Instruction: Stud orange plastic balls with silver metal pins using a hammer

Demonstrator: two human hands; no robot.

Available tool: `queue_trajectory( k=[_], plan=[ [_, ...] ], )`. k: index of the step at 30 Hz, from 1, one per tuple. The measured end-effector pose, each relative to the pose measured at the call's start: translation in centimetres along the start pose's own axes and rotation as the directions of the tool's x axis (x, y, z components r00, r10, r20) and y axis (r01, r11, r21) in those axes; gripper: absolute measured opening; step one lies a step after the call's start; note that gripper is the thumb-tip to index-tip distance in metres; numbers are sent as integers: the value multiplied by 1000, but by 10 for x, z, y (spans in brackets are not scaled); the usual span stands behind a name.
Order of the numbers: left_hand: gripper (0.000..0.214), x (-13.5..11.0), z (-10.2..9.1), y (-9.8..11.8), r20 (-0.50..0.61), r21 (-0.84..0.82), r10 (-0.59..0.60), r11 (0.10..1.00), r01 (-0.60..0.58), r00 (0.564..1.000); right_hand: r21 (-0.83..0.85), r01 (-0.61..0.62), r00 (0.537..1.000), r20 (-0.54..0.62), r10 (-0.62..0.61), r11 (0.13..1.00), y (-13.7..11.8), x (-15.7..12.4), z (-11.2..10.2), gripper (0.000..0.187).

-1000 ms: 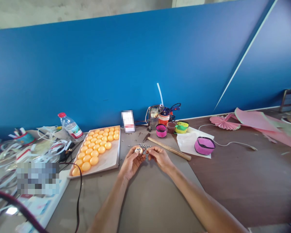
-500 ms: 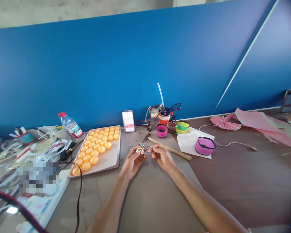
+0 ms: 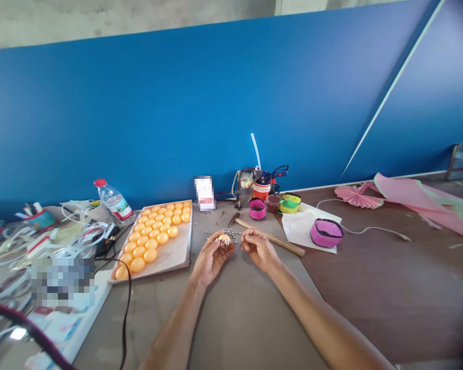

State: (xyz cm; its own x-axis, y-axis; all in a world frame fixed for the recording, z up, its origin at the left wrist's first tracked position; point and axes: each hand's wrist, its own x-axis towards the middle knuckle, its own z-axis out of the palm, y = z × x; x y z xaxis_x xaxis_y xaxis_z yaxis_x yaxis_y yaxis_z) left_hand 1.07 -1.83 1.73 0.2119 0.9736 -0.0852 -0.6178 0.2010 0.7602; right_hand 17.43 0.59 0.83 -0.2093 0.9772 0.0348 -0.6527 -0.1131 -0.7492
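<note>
So the left hand (image 3: 211,259) had its grip closed around an orange ball (image 3: 224,240) with shiny silvery bits on it, right over the grey part of the bench (image 3: 235,313). The right hand (image 3: 259,249) was curled up near it, not touching the ball, but honestly I couldn't tell if that grip was pinching something tiny. Loose silvery beads (image 3: 233,235) lay just behind, next to a wooden-handled hammer (image 3: 272,237). Off to the left, a shallow tray (image 3: 176,255) held rows of plain orange balls (image 3: 150,255).
</note>
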Motion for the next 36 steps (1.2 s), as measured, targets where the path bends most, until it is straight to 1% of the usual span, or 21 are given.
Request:
queue_trajectory(
  k=[3, 6, 9, 13, 15, 20, 25, 29, 33, 36],
  plan=[
    [33, 1, -1, -1, 1, -5, 11, 1000, -11, 1000, -48, -54, 997, 47, 56, 997, 2, -2, 2, 13],
    [32, 1, -2, -2, -1, -14, 16, 1000, -16, 1000, -93, -81, 995, 52, 86, 992, 4, -4, 7, 17],
    [33, 1, -3, -2, -11, -19, 17, 1000, -17, 1000, -154, -80, 995, 43, 88, 985, 5, -5, 11, 19],
    [33, 2, -1, -2, -23, -3, -14, 1000, 14, 1000, -289, -31, 999, 8, 35, 957, 7, -5, 12, 19],
    [32, 2, 0, -2, -28, 0, -24, 1000, 24, 999, -356, -2, 1000, 9, 5, 935, 9, -5, 12, 18],
    [28, 3, 0, -2, -26, -5, -4, 1000, 4, 1000, -474, 30, 1000, 15, -26, 880, 13, -4, 13, 13],
    [28, 4, -3, -4, -20, 2, 3, 1000, -3, 1000, -580, 66, 998, 30, -59, 812, 17, -2, 10, 10],
    [28, 4, -3, -5, -31, 5, 11, 1000, -11, 999, -630, 66, 998, 34, -58, 774, 17, -2, 10, 10],
    [28, 4, -3, -6, -39, 8, 13, 1000, -13, 999, -648, 46, 999, 22, -42, 760, 15, -3, 13, 10],
    [28, 5, -4, -7, -61, 6, 9, 1000, -9, 998, -649, 55, 998, 36, -41, 759, 15, -3, 13, 10]
  ],
)
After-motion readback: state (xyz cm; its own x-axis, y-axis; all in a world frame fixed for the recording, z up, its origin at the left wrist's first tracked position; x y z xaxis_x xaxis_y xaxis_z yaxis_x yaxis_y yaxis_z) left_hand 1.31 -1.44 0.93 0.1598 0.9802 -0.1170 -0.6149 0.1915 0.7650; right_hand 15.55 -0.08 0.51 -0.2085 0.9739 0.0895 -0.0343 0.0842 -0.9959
